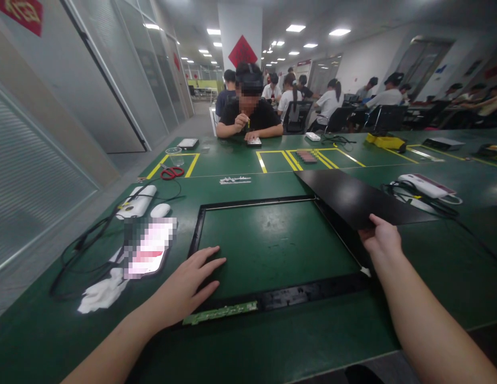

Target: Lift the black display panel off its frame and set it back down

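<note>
A thin black rectangular frame (308, 293) lies flat on the green table in front of me, with the tabletop showing through its middle. My left hand (190, 280) rests over the frame's left side, fingers spread and holding nothing. Just below that hand, a narrow green circuit board (222, 313) sits along the near bar. My right hand (382, 240) pinches the near edge of a flat black panel (348, 197), thumb on top. The panel is tilted over the frame's right side and hides part of it. A small white piece (365, 272) shows at the near right corner.
To the left are a phone (150, 250), crumpled white tissue (104, 290), a white mouse (160, 210) and cables. Red-handled scissors (172, 173) and small white strips (235, 180) lie farther back. A white device (426, 185) with cables sits right. A person (250, 117) works opposite.
</note>
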The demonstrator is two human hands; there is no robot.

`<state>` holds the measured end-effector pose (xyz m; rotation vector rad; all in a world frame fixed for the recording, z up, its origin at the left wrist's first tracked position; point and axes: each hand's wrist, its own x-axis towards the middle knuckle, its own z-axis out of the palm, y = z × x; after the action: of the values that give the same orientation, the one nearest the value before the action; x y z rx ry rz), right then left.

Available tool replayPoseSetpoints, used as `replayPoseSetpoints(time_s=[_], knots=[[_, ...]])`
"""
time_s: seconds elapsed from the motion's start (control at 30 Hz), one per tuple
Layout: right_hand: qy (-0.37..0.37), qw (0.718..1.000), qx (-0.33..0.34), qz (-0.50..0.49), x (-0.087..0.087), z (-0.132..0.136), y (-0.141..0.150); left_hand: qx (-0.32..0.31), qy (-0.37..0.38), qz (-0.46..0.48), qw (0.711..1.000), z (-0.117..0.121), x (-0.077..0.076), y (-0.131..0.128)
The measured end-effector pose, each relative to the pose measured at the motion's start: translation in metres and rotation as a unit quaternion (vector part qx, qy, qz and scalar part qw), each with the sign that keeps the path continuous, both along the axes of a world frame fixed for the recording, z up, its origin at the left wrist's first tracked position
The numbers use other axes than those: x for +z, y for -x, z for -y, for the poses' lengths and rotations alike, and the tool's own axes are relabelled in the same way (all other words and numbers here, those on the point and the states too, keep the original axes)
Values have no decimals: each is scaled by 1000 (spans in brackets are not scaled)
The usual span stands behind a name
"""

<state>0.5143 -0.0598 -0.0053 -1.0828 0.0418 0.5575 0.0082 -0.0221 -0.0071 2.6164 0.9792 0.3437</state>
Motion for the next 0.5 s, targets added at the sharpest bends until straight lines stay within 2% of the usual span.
replayPoseSetpoints(time_s=[0.1,0.23,0.37,0.43,0.5], knots=[[-21,999,-43,8,8,0,15,3,-3,0,1000,0,-1,0],[-48,999,-10,24,16,1,33,6,7,13,1000,-1,-1,1],[-45,996,67,42,21,2,45,42,73,77,993,-2,3,1],[-18,992,116,35,24,4,49,97,140,153,974,-3,7,0],[14,987,161,24,27,7,51,178,226,264,921,-5,13,-2]])
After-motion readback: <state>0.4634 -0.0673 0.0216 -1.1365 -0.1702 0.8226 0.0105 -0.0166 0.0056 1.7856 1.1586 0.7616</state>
